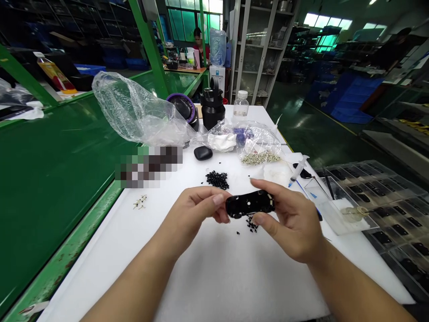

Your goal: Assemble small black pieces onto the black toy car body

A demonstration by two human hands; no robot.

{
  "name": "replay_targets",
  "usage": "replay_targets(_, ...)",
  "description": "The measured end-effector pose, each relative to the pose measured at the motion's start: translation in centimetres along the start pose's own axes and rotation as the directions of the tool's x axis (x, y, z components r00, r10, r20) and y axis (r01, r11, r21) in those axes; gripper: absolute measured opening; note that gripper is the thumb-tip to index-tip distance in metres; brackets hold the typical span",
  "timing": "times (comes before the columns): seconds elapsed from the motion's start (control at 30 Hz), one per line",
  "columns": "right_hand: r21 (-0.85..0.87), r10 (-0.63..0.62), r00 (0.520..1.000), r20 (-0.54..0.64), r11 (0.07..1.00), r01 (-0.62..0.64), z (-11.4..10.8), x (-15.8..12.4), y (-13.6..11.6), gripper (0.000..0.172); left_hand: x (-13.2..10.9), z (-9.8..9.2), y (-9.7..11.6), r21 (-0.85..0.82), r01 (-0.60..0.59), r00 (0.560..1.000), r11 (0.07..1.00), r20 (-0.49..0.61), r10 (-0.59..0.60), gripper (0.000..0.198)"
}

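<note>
A small black toy car chassis [250, 203] is held level between both hands above the white table, a round white spot at its middle. My left hand [201, 205] pinches its left end between thumb and fingers. On its right end, my right hand [295, 223] grips with the thumb below and the fingers along the far edge. A pile of tiny black parts [217, 179] lies just beyond my hands. More loose black bits [252, 223] are scattered under the chassis, partly hidden by it and my right thumb.
Small pale parts [140, 202] lie on the left. Behind are a plastic bag [140, 112], a black case [203, 153], a black bottle [213, 107] and a bag of small pieces [259, 145]. A syringe [298, 171] and clear tray [348, 219] sit right, near compartmented trays [378, 197].
</note>
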State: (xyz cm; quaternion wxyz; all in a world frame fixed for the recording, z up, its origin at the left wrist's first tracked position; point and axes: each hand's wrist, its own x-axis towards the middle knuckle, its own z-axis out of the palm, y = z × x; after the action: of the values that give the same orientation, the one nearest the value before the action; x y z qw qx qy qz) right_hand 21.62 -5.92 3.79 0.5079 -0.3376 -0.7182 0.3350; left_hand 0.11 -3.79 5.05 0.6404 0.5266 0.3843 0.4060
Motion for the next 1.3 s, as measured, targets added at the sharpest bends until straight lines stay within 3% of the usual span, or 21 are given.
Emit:
replay_targets(0.13,0.001,0.033,0.972,0.233,0.999,-0.034,-0.1,0.5,0.0,0.059,0.1,0.1,0.5,0.070,0.190,0.973,0.979,0.122,-0.198,0.024)
replay_targets(0.2,-0.077,-0.016,0.970,0.241,0.996,0.035,-0.3,0.8,0.2,0.062,0.2,0.0,0.5,0.117,0.223,0.955,0.968,0.173,-0.241,0.021)
replay_targets(0.23,-0.140,-0.070,0.981,0.180,0.985,0.096,-0.6,1.0,0.3,0.061,0.3,-0.1,0.3,0.121,0.221,0.953,0.968,0.182,-0.240,0.018)
replay_targets(0.3,-0.283,-0.213,0.972,-0.096,0.942,0.179,-1.5,1.4,0.7,0.052,0.5,-0.4,0.0,0.075,0.202,0.962,0.977,0.170,-0.212,0.011)
replay_targets(0.33,-0.338,-0.280,0.918,-0.283,0.924,0.178,-2.1,1.6,1.0,0.043,0.6,-0.6,-0.2,0.029,0.191,0.969,0.981,0.154,-0.193,0.008)
replay_targets(0.37,-0.365,-0.316,0.831,-0.458,0.919,0.149,-2.7,1.8,1.3,0.034,0.7,-0.7,-0.3,-0.021,0.181,0.975,0.983,0.135,-0.177,0.007)
replay_targets(0.4,-0.356,-0.306,0.746,-0.592,0.929,0.098,-3.3,2.0,1.7,0.029,0.8,-0.8,-0.4,-0.067,0.175,0.980,0.982,0.112,-0.166,0.008)
replay_targets(0.43,-0.323,-0.247,0.706,-0.663,0.946,0.028,-3.8,2.1,2.1,0.028,0.9,-0.9,-0.5,-0.103,0.170,0.983,0.980,0.084,-0.162,0.008)
replay_targets(0.47,-0.283,-0.160,0.721,-0.674,0.958,-0.053,-4.1,2.3,2.6,0.030,1.0,-0.9,-0.5,-0.124,0.167,0.985,0.978,0.052,-0.162,0.009)
replay_targets(0.5,-0.252,-0.056,0.771,-0.634,0.958,-0.137,-4.1,2.5,3.1,0.034,1.0,-0.8,-0.4,-0.133,0.164,0.986,0.977,0.022,-0.162,0.009)
replay_targets(0.57,-0.237,0.142,0.865,-0.481,0.929,-0.284,-3.7,2.8,4.2,0.042,1.0,-0.6,-0.3,-0.124,0.169,0.985,0.978,-0.019,-0.172,0.011)
replay_targets(0.63,-0.267,0.239,0.896,-0.374,0.898,-0.350,-2.9,3.2,5.1,0.047,0.9,-0.3,-0.2,-0.097,0.199,0.979,0.975,-0.033,-0.203,0.012)
replay_targets(0.8,-0.285,0.270,0.923,-0.274,0.894,-0.346,-1.6,4.2,5.4,0.019,0.7,0.4,-0.2,-0.019,0.281,0.959,0.959,-0.013,-0.282,0.014)
replay_targets(0.87,-0.230,0.259,0.935,-0.241,0.921,-0.315,-1.6,4.2,4.6,0.025,0.7,0.5,-0.3,-0.007,0.297,0.955,0.955,-0.004,-0.297,0.013)
replay_targets(1.0,0.138,0.250,0.964,-0.091,0.962,-0.237,-1.8,2.8,2.5,0.043,0.7,0.4,-0.5,0.005,0.333,0.943,0.943,0.000,-0.333,0.010)
replay_targets(1.1,0.318,0.257,0.966,0.011,0.915,-0.247,-2.2,1.6,1.1,0.033,0.7,0.4,-0.6,0.007,0.330,0.944,0.944,0.000,-0.330,0.011)
replay_targets(1.17,0.376,0.234,0.972,0.011,0.900,-0.221,-2.3,1.2,0.5,0.024,0.7,0.4,-0.5,0.012,0.332,0.943,0.943,-0.002,-0.332,0.011)
replay_targets(1.3,0.426,0.187,0.980,-0.064,0.893,-0.142,-2.2,1.2,-0.4,0.024,0.7,0.4,-0.6,0.002,0.331,0.944,0.944,0.005,-0.331,0.010)
